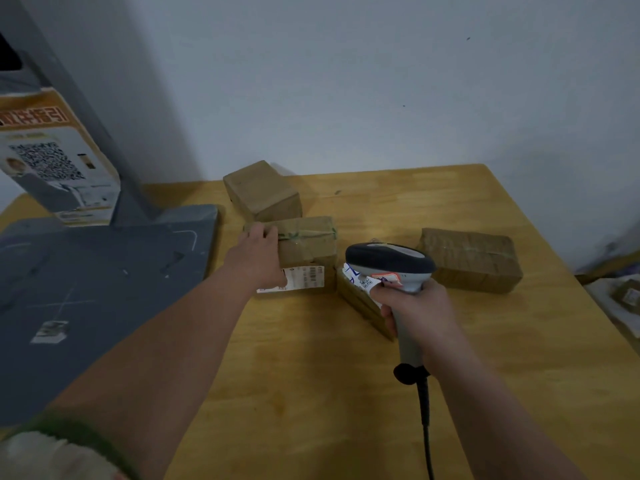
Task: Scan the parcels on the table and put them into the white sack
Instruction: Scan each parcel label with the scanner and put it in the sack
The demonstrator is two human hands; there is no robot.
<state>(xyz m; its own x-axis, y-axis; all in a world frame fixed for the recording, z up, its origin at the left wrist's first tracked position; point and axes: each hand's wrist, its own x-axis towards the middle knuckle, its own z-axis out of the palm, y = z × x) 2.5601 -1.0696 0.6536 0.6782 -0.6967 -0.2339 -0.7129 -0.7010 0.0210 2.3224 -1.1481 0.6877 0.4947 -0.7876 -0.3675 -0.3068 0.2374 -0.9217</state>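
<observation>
At centre frame the left hand grips the taped parcel, fingers curled over its upper left edge (a white barcode label shows on its near face). Just right of centre the right hand is wrapped fully round the handle of a barcode scanner, whose head hangs over a labelled parcel. A plain box sits behind and a flat parcel lies to the right, all on the wooden table. A grey platform fills the left.
</observation>
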